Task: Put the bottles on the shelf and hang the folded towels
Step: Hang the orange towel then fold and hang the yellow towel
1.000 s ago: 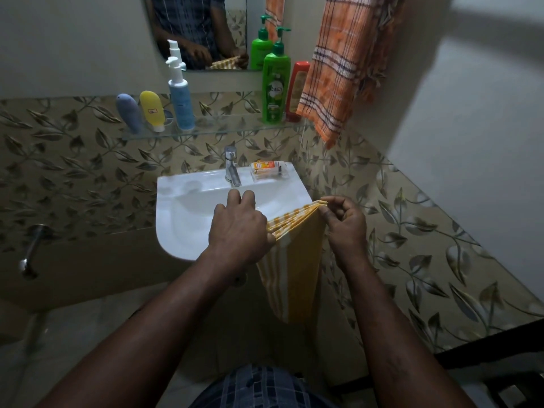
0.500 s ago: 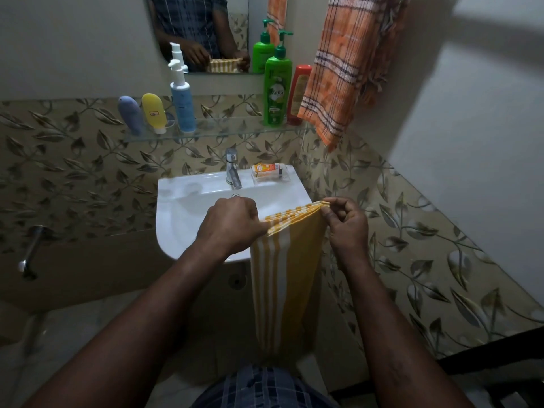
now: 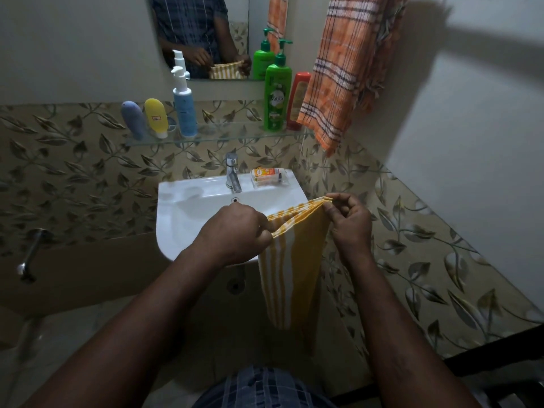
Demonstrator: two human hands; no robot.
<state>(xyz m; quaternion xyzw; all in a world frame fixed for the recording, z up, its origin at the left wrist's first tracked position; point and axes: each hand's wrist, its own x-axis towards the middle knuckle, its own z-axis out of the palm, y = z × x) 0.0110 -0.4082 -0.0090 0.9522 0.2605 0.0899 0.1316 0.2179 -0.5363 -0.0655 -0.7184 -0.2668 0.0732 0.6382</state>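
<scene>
With both hands pinching the top corners, left hand (image 3: 235, 234) and right hand (image 3: 348, 222) hold the yellow striped towel (image 3: 290, 278) taut between them, folded length hanging below, likely squaring it for hanging.

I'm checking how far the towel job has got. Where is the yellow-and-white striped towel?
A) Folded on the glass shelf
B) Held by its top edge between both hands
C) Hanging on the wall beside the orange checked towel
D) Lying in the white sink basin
B: the left hand and the right hand each pinch a top corner of the yellow-and-white striped towel, which hangs down in front of the white sink.
</scene>
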